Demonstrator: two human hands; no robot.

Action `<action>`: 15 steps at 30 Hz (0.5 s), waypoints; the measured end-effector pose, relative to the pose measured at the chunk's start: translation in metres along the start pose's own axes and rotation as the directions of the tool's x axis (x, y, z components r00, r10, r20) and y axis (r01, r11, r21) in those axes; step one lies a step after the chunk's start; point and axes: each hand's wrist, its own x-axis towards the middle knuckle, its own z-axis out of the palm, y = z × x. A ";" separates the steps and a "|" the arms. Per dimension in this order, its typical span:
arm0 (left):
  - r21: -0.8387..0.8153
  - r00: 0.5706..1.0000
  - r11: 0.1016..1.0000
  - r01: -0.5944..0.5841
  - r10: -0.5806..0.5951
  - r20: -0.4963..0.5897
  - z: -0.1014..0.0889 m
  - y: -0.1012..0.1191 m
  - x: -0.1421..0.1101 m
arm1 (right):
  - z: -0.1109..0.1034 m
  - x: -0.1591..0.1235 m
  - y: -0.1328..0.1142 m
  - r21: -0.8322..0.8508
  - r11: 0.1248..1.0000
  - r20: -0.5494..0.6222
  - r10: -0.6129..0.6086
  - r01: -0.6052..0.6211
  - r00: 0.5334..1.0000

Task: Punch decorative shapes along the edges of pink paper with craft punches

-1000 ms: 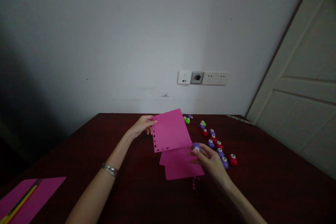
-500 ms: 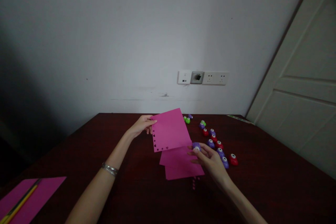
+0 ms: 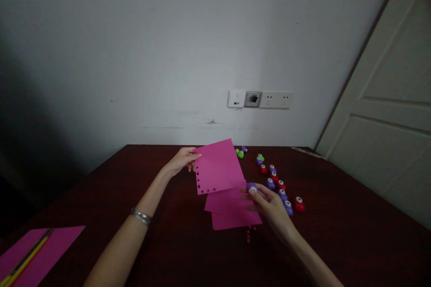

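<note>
My left hand [image 3: 183, 160] pinches the upper left corner of a pink sheet of paper [image 3: 220, 166], which is held up and tilted above the table. Small shapes, hearts among them, are cut out along its left and lower edges. Between thumb and fingers of my right hand [image 3: 267, 202] is a purple craft punch [image 3: 252, 187] with a white button, close to the sheet's lower right corner. Whether the punch touches the paper I cannot tell. Beneath lie more pink sheets [image 3: 232, 215], partly covered by the raised one. Small pink cut-outs [image 3: 248, 235] rest in front of them.
Several red punches [image 3: 299, 204], purple punches [image 3: 288, 207] and green punches [image 3: 241, 154] stand on the dark table [image 3: 151, 251], right and behind. Yellow and black pencils [image 3: 28, 255] lie on a pink sheet [image 3: 63, 244] at the left. The wall [image 3: 168, 54] borders the back.
Almost nothing differs. Both hands keep their grip, and the raised sheet has shifted only very slightly.
</note>
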 end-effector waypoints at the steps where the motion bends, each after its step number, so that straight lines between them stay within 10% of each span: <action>1: 0.000 1.000 1.000 0.001 -0.001 -0.002 0.000 0.000 0.000 | 0.001 0.000 0.000 0.008 1.000 -0.007 0.006 -0.005 1.000; 15: -0.009 1.000 1.000 0.017 -0.016 0.019 0.006 0.001 0.000 | 0.001 0.000 -0.001 0.036 0.996 -0.005 0.085 -0.085 0.996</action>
